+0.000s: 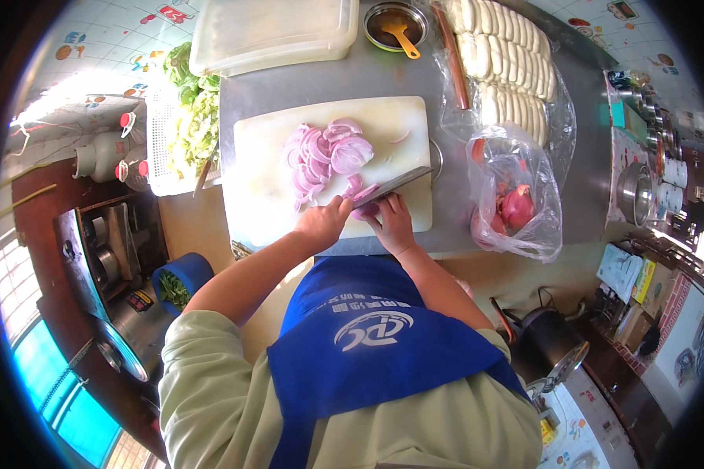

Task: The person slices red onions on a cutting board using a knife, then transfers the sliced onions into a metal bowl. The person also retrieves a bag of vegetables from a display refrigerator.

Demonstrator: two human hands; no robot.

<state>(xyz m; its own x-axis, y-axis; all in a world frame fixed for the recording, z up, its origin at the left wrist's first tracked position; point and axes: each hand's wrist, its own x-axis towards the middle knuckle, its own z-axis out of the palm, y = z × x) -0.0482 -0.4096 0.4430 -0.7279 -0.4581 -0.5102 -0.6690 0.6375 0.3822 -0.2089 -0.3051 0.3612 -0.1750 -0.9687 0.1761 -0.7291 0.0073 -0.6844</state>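
Observation:
My left hand [324, 224] grips the handle of a broad kitchen knife [396, 186], its blade slanting up to the right over a white cutting board [252, 217]. Under and beside the blade my right hand [396, 225] holds a piece of red onion [364, 211], mostly hidden by the fingers and the knife. Cut slices fall on the blade's left side. A pile of sliced red onion [312, 155] lies in the middle of the board, with a larger cut onion piece [352, 155] at its right.
A clear plastic bag [540, 228] with red onions [516, 206] sits right of the board. Behind it are rows of white dough strips [504, 64] and a wooden rolling pin [450, 55]. A bowl of dark sauce [381, 20], a lidded plastic box [276, 35] and a greens basket [158, 140] stand around.

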